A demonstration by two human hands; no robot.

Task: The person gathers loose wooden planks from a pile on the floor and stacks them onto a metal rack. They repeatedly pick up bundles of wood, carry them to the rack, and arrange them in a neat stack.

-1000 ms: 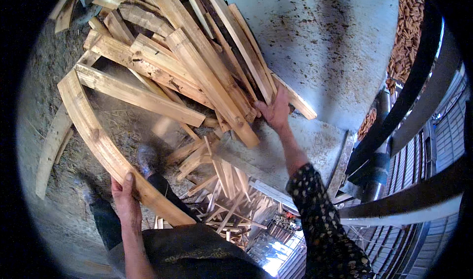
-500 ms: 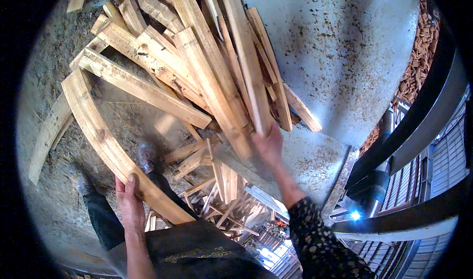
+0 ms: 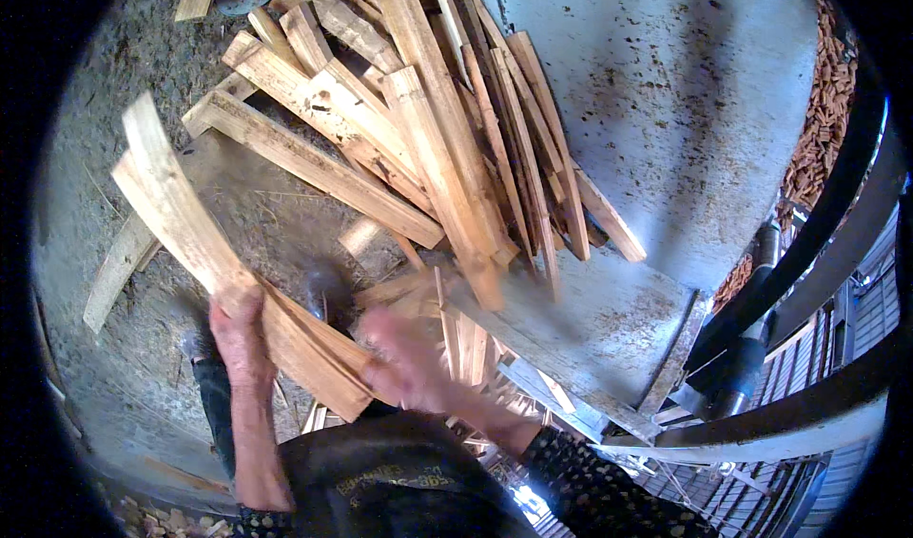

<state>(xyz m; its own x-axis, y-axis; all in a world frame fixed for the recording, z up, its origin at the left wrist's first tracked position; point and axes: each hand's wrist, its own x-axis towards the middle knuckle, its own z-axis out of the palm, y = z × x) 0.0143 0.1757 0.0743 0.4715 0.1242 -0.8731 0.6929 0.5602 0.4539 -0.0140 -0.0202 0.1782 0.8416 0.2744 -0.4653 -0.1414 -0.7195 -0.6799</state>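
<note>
My left hand is closed around two long wooden boards, stacked and slightly fanned apart at their far ends. My right hand, blurred by motion, is at the near end of the upper board, its fingers over that end; the exact grip is smeared. Both boards slant from the upper left down toward my dark apron. Ahead of my hands lies a heap of rough wooden boards, fanned out, some resting on the blue-grey metal surface.
Loose boards lie on the dirty floor at left. Shorter wood pieces are below the metal surface's edge. Dark curved bars stand at the right, with a large pile of small reddish-brown pieces beyond.
My right hand has left the heap with a board and come down toward my left hand. The left hand now holds two boards instead of one.
</note>
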